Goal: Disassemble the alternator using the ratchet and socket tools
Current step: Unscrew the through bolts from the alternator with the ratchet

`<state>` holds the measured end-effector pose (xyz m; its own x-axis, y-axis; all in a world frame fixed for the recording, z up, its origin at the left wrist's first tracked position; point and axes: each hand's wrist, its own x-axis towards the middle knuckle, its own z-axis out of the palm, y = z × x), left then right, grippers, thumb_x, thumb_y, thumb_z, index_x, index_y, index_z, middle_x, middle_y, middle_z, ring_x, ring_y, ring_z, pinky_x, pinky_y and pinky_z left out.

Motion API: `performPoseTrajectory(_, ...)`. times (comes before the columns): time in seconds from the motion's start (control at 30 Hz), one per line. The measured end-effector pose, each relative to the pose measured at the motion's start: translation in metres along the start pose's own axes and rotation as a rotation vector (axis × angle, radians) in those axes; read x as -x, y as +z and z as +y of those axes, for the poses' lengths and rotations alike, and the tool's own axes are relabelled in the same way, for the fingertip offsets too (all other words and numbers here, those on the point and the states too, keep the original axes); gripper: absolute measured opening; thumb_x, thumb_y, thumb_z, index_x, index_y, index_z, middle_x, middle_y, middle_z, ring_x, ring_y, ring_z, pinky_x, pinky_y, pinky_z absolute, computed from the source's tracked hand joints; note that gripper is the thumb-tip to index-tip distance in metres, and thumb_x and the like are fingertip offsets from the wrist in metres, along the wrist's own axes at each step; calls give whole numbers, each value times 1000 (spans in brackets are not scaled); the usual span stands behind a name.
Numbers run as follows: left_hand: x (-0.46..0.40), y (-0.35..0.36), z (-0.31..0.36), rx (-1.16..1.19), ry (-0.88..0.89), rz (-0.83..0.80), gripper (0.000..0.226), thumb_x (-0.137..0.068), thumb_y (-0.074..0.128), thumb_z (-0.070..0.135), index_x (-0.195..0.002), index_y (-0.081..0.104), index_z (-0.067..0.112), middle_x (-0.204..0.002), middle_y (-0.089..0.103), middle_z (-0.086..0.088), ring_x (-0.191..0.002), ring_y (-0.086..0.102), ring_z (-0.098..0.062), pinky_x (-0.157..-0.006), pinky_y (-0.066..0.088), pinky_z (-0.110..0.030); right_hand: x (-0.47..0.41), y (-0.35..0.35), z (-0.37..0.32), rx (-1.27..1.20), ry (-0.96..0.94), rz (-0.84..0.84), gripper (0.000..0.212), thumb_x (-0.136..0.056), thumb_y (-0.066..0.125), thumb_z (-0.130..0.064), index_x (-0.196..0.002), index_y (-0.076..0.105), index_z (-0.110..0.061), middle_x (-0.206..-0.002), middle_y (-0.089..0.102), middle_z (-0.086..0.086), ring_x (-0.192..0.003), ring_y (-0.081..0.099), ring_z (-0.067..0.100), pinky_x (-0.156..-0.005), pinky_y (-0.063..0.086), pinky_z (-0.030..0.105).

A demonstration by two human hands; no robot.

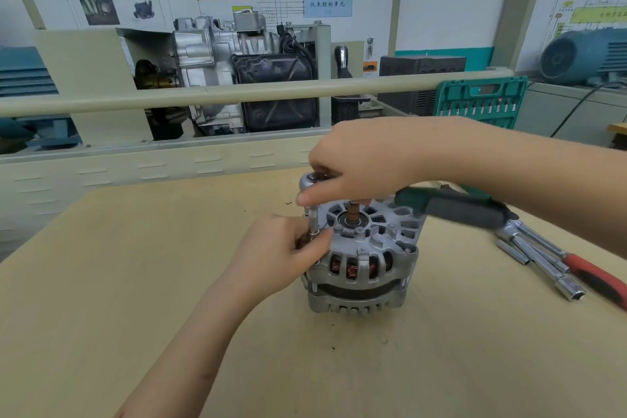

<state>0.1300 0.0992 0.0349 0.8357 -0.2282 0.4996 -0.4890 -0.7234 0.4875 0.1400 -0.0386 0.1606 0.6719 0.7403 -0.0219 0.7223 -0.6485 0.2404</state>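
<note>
the alternator (364,258) stood on its end near the middle of the bench (135,282), shaft pointing straight up, and the bolt i was after sat at its rim on the side toward the bench's left edge. my right hand (359,163) was cupped over the head of the ratchet (312,180), fingers curled round it from above, while the ratchet's dark handle (464,210) ran off level toward the right edge, passing over the top of the housing. from that head the socket (312,224) hung straight down, its long axis upright and parallel to the shaft, just beside the housing. my left hand (288,254) was the nearer one to the bolt, pinching the lower end of the socket with fingertips to keep it plumb. i judged that the turn depended on that upright line holding: a swing of the level handle would tip the socket off the bolt if it leaned. the spare sockets (539,258) lay well apart, toward the right edge.
</note>
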Motion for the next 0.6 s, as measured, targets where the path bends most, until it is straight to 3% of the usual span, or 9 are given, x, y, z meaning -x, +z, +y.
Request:
performPoseTrajectory(0.13,1,-3,-2,69,-62,-66,56,-76,64,44,-42,27,21,-34,30,5,-38,31,-11,-42,23,-21,1,-3,2,-25,-44,-34,41,-89,42,-51,-91,57,-12,-70,61,-2,-60,54,11,-51,34,20)
performPoseTrajectory(0.27,2,-6,-6,63,-26,-181,54,-77,59,56,-55,47,8,-40,33,8,-42,31,-9,-45,21,-21,5,-8,6,-64,-101,-67,19,-90,48,-42,-95,50,-24,-71,48,-14,-62,44,1,-55,32,15)
performPoseTrajectory(0.4,2,-9,-6,37,39,-182,44,-87,58,29,-51,36,19,-42,39,10,-42,34,-10,-46,21,-21,3,-2,8,-48,-53,-7,41,-89,43,-49,-101,59,-13,-66,53,-10,-59,49,2,-51,35,14)
performPoseTrajectory(0.47,2,-6,-4,4,32,-133,47,-87,59,27,-50,31,22,-42,41,12,-42,35,-10,-46,21,-23,2,0,7,-22,-15,-5,51,-88,39,-55,-87,62,-10,-57,56,-7,-51,52,5,-44,37,14)
performPoseTrajectory(0.53,3,-3,-3,-18,25,-94,49,-86,58,31,-48,29,22,-41,40,11,-42,35,-11,-46,22,-24,0,1,5,27,11,29,56,-87,37,-59,-69,55,-9,-50,48,-5,-43,43,9,-40,33,19)
performPoseTrajectory(0.6,4,-3,-5,4,19,-95,50,-85,60,34,-47,29,22,-40,38,9,-42,34,-11,-45,21,-24,-1,1,4,15,-6,50,53,-86,38,-59,-66,50,-12,-51,46,-4,-44,40,10,-42,31,20)
